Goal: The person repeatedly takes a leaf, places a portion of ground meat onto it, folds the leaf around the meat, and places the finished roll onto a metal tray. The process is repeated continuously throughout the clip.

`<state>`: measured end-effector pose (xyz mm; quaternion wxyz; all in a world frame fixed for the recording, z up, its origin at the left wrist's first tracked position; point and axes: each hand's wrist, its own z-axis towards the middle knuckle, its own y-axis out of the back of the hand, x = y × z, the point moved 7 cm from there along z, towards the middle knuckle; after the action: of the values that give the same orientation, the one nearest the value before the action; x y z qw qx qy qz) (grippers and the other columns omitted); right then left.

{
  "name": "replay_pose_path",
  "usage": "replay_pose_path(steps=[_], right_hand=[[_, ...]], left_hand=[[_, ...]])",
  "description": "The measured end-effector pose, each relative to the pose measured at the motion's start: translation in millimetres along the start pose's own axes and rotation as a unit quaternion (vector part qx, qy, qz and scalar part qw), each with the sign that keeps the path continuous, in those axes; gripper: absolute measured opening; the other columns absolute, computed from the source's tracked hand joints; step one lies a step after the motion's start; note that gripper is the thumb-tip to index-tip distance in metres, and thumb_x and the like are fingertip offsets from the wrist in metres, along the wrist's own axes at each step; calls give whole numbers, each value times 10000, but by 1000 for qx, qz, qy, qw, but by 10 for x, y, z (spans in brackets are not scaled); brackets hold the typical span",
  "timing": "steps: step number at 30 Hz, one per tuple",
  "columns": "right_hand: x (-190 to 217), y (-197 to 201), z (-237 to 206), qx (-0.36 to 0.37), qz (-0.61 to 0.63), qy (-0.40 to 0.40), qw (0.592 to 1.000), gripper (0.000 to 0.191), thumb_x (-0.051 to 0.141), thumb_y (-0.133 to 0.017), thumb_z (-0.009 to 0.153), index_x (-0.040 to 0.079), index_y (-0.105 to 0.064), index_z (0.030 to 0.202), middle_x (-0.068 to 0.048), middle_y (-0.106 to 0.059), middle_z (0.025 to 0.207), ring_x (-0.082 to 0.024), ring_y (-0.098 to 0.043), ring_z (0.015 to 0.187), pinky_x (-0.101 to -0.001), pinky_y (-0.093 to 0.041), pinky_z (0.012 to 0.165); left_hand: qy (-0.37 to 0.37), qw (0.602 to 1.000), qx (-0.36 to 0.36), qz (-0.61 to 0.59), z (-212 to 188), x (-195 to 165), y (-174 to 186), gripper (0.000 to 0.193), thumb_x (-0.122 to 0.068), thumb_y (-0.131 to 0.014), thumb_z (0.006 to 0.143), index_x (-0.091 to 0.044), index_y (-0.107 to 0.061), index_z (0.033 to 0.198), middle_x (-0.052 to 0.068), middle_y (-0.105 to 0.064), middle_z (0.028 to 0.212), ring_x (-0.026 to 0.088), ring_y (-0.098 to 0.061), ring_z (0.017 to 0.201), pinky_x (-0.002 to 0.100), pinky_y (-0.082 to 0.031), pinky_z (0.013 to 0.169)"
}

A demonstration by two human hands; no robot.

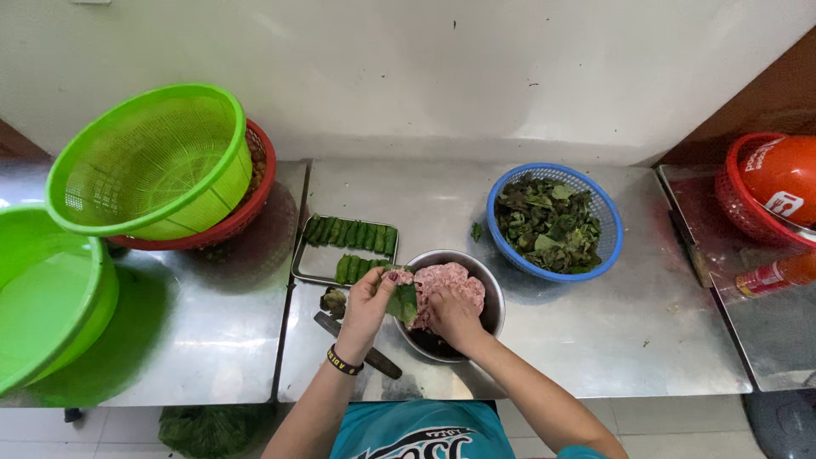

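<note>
My left hand [367, 304] holds a green leaf [403, 302] at the left rim of a metal bowl [491, 287] that contains pink minced meat [448, 285]. My right hand [454, 316] reaches into the bowl, with its fingers on the meat right next to the leaf. A black band is on my left wrist. Left of the bowl lies a metal tray [316, 262] bearing two rows of rolled green leaves [353, 234]. A blue basket [605, 255] of loose green leaves sits to the right of the bowl.
A knife [377, 364] lies on the steel counter [646, 323] under my left wrist. A green colander [149, 161] rests in a red basket [255, 200] at far left, beside a green basin [51, 297]. A red basket [738, 204] and bottle [778, 274] stand at right.
</note>
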<state>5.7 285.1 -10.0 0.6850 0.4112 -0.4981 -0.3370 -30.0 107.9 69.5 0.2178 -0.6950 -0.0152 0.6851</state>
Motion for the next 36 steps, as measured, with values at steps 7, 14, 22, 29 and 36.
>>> replay_pose_path(steps=[7, 14, 22, 29, 36], right_hand=[[-199, 282, 28, 27, 61, -43, 997, 154, 191, -721, 851, 67, -659, 917, -161, -662, 1005, -364, -629, 1010, -483, -496, 893], [4, 118, 15, 0, -64, -4, 998, 260, 143, -711, 786, 24, -630, 1003, -188, -639, 1038, -388, -598, 1046, -485, -507, 863], [-150, 76, -37, 126, 96, -126, 979, 160, 150, -732, 838, 50, -653, 934, -141, -668, 980, -302, -658, 961, -417, -536, 880], [159, 1138, 122, 2, 463, -16, 886, 55, 56, -654, 937, 18, -655, 978, -72, -647, 981, -162, -630, 958, -309, -518, 874], [579, 1613, 184, -2, 364, -17, 931, 72, 60, -696, 924, 10, -657, 956, -64, -630, 947, -163, -625, 908, -304, -518, 817]], left_hand=[[14, 1000, 4, 14, -17, 7, -1, 212, -101, -606, 1019, 7, -669, 1190, 28, -727, 1065, 77, -654, 952, 236, -538, 854], [18, 1000, 12, 18, -3, 37, -33, 223, -107, -635, 1009, 13, -657, 1195, 30, -714, 1068, 83, -643, 954, 245, -535, 852], [37, 998, 45, 24, -13, 34, -79, 299, -25, -645, 956, 6, -596, 1249, 39, -717, 1092, 91, -668, 972, 253, -558, 852], [21, 993, 99, 60, -76, -4, -206, 337, 25, -614, 959, 16, -579, 1294, 39, -708, 1114, 93, -670, 994, 260, -569, 872], [34, 985, 167, 8, -206, -51, -413, 371, 12, -608, 973, 11, -536, 1337, 26, -672, 1165, 82, -640, 1049, 257, -551, 915]])
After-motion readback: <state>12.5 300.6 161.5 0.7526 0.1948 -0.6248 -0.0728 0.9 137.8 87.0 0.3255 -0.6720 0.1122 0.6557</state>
